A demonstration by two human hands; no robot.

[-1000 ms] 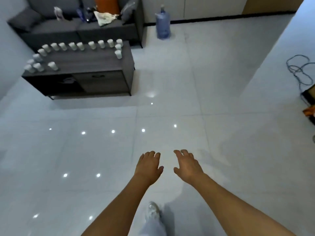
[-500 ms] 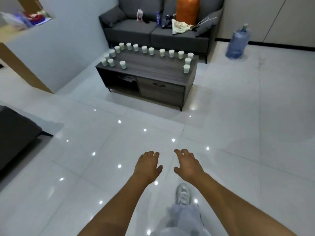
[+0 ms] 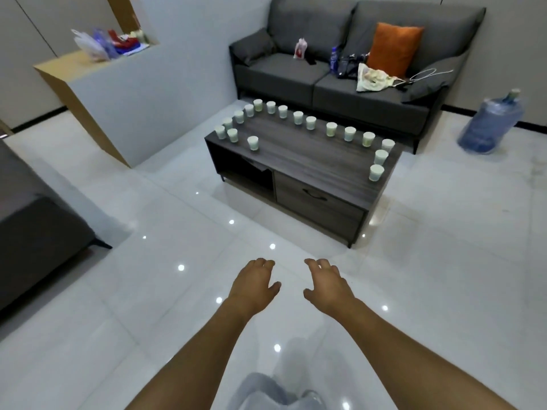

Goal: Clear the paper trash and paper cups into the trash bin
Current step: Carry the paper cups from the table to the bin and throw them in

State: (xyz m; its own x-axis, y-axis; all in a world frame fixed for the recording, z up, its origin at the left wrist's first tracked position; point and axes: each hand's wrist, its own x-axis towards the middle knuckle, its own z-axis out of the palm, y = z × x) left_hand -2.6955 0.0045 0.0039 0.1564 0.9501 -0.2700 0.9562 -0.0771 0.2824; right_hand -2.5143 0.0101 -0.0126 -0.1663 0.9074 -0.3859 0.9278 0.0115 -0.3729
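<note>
Both hands are held out in front of the person, palms down over the white tiled floor. The left hand and the right hand hang side by side, apart from each other, fingers relaxed and slightly bent, holding nothing.

The paper cups stand well ahead of the hands on a dark wooden desk, which has an open shelf on its left and a drawer on its right. The cups are upright and run in a line along the far edge of the desk, curving forward at both ends; one cup stands a little inside the left end.

Behind the desk is a dark grey sofa carrying an orange cushion, a blue bottle and a crumpled pale bag. A large blue water jug stands on the floor to the right of the sofa. No trash bin shows in this view.
</note>
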